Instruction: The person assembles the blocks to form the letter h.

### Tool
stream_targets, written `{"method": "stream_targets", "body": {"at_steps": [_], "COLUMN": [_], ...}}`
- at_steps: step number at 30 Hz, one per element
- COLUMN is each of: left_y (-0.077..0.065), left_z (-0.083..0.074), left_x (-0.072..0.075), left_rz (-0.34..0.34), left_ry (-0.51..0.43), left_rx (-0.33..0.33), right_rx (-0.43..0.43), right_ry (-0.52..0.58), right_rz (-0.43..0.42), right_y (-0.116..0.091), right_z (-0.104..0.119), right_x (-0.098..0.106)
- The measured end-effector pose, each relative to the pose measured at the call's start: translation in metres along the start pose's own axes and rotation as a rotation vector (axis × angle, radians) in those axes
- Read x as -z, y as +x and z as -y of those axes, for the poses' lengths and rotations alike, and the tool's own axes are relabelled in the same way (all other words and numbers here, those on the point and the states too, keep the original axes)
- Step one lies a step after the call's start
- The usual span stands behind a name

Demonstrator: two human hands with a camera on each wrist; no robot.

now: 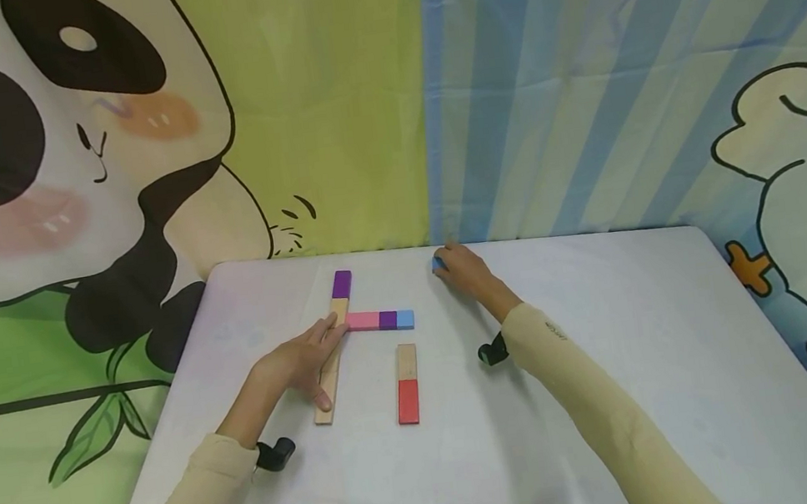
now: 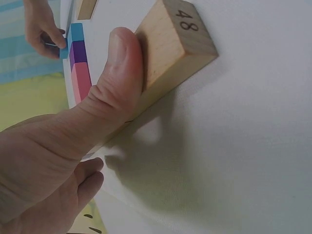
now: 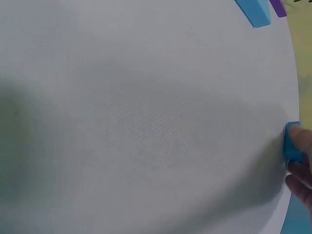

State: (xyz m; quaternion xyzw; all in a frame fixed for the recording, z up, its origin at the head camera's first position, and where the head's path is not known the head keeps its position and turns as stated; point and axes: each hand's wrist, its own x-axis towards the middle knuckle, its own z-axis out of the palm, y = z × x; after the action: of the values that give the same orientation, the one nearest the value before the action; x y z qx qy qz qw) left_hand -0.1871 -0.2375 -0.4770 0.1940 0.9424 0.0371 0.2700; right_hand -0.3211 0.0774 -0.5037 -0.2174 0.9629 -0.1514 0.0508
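Observation:
My left hand (image 1: pixel 300 364) rests with spread fingers on a row of pale wooden blocks (image 1: pixel 332 370), whose far end is a purple block (image 1: pixel 342 284). In the left wrist view, the thumb presses against a wooden block (image 2: pixel 197 36) marked 48. From that row, a pink block (image 1: pixel 363 321), a purple block (image 1: pixel 387 319) and a light blue block (image 1: pixel 405 320) run out sideways to the right. By the table's far edge, my right hand (image 1: pixel 468 272) pinches a small blue block (image 3: pixel 292 148) between thumb and fingers.
Nearer the front, a plain wooden block (image 1: pixel 406 362) and a red block (image 1: pixel 408 403) lie end to end on the white table (image 1: pixel 649 339). Printed curtains (image 1: pixel 328 127) hang right behind the far edge. Each wrist carries a small black camera (image 1: pixel 493 350).

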Motion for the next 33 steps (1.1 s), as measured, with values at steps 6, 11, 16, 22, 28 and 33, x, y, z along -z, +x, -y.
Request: {"method": "stream_targets", "body": {"at_steps": [6, 11, 16, 22, 28, 33], "left_y": [0.0, -0.001, 0.0, 0.0, 0.0, 0.001], "left_z": [0.001, 0.001, 0.001, 0.0, 0.001, 0.001], "left_x": [-0.001, 0.001, 0.001, 0.001, 0.001, -0.001], "left_rz": [0.003, 0.003, 0.017, 0.018, 0.014, 0.015], "left_ry": [0.001, 0.01, -0.003, 0.0, -0.002, -0.007], "left_rx": [0.002, 0.004, 0.012, 0.017, 0.016, 0.015], "right_rx": [0.083, 0.26, 0.407, 0.501, 0.501, 0.506], "right_ry": [0.047, 0.178, 0.22, 0.175, 0.135, 0.132], "right_rz": [-0.103, -0.173, -0.194, -0.17, -0.142, -0.163], "right_y": [-0.004, -0.016, -0.04, -0.06, -0.068, -0.071], "right_z": [0.001, 0.01, 0.029, 0.049, 0.056, 0.058], "right_x": [-0.003, -0.007, -0.014, -0.025, -0.035, -0.04]}}
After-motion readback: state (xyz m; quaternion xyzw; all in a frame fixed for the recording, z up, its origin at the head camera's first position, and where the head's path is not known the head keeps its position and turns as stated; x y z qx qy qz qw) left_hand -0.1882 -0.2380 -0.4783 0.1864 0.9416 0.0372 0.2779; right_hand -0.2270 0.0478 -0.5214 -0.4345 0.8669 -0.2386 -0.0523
